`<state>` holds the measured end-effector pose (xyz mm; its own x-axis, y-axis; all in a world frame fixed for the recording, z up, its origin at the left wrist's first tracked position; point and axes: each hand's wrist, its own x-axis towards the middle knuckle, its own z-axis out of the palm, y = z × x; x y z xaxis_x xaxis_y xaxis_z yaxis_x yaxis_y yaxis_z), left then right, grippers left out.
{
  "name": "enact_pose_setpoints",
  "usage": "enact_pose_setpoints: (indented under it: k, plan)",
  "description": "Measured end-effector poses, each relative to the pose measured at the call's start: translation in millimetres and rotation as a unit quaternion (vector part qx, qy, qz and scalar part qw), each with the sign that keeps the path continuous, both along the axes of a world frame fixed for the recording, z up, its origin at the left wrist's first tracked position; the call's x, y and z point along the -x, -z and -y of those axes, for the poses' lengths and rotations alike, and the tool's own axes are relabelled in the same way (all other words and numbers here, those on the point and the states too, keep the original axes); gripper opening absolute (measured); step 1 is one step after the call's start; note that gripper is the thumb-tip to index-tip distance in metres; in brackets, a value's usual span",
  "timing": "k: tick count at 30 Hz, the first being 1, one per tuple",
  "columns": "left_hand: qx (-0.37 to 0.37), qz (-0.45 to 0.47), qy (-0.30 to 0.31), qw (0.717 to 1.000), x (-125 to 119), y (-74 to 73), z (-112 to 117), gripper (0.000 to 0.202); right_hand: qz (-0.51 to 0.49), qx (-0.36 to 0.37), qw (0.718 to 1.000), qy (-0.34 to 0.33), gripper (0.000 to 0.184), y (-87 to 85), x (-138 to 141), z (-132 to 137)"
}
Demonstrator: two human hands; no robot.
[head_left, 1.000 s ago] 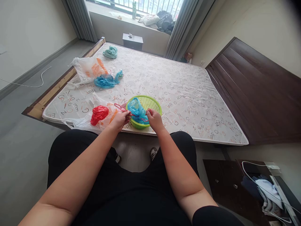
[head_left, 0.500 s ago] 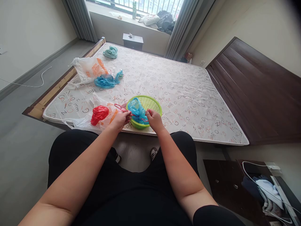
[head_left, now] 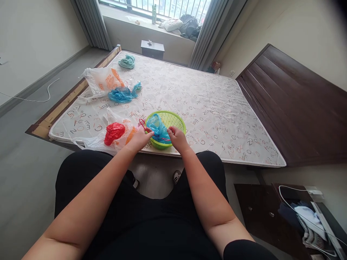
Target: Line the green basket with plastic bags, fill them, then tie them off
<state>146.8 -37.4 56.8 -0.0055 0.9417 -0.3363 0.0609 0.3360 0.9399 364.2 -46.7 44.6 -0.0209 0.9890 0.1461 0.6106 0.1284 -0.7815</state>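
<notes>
Left hand (head_left: 139, 140) pinches red plastic loop (head_left: 142, 124); right hand (head_left: 177, 139) closed, hold unclear, at blue plastic bag (head_left: 158, 129) in green plastic basket (head_left: 176, 119); hard tug could tear bag or tip basket.

green basket (head_left: 177, 118) | round, full of small holes, sits on the bed (head_left: 214, 108) | blue plastic bag (head_left: 157, 128) | crumpled, in the basket | thin pink loop (head_left: 143, 124) | up above the basket edge

**Red plastic loop** (head_left: 142, 124): middle hidden by the left hand (head_left: 138, 141) and right hand (head_left: 177, 139); exact kind too small to tell.
**Blue plastic bag** (head_left: 156, 126) in green basket (head_left: 175, 121): near side covered by the hands.
**Shoe** (head_left: 176, 177), near: mostly hidden by the person's legs (head_left: 208, 173).
**Dark cabinet** (head_left: 255, 213), near right: cut off by lower edge.
**Ornament** (head_left: 149, 42) on nightstand (head_left: 152, 50), far: too small to tell.
**Window railing** (head_left: 173, 7), far: cut off by upper edge.
</notes>
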Motion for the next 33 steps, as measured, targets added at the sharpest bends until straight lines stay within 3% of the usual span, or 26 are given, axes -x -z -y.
enact_pose_setpoints:
  k: [6, 11, 16, 20, 24, 29, 33]
  plan:
    - [-0.045, -0.071, 0.038, 0.996, -2, 3.4, 1, 0.025, -0.017, 0.051, 0.998, -0.038, 0.029, 10.0, -15, 12]
    - [-0.071, -0.109, 0.069, 0.989, 6, 9.7, 0, 0.023, -0.005, 0.027, 0.999, -0.029, 0.026, 16.3, -20, 15]
    - [-0.122, -0.134, 0.119, 0.976, 19, 13.9, 7, 0.011, 0.102, 0.007, 0.994, -0.038, 0.024, 19.0, -20, 13]
    - [-0.160, -0.145, 0.133, 0.967, 22, 16.4, 7, 0.004, 0.197, 0.033, 0.979, -0.051, 0.024, 18.7, -14, 17]
    - [-0.175, -0.189, 0.150, 0.954, 21, 19.6, 3, 0.019, 0.224, 0.071, 0.970, -0.071, 0.028, 13.6, -3, 19]
    - [-0.189, -0.296, 0.188, 0.917, 18, 21.7, -2, 0.038, 0.189, 0.100, 0.974, -0.076, 0.031, 8.4, 8, 17]
    - [-0.203, -0.278, 0.177, 0.922, 16, 14.9, -4, 0.041, 0.145, 0.087, 0.983, -0.076, 0.035, 12.1, 12, 11]
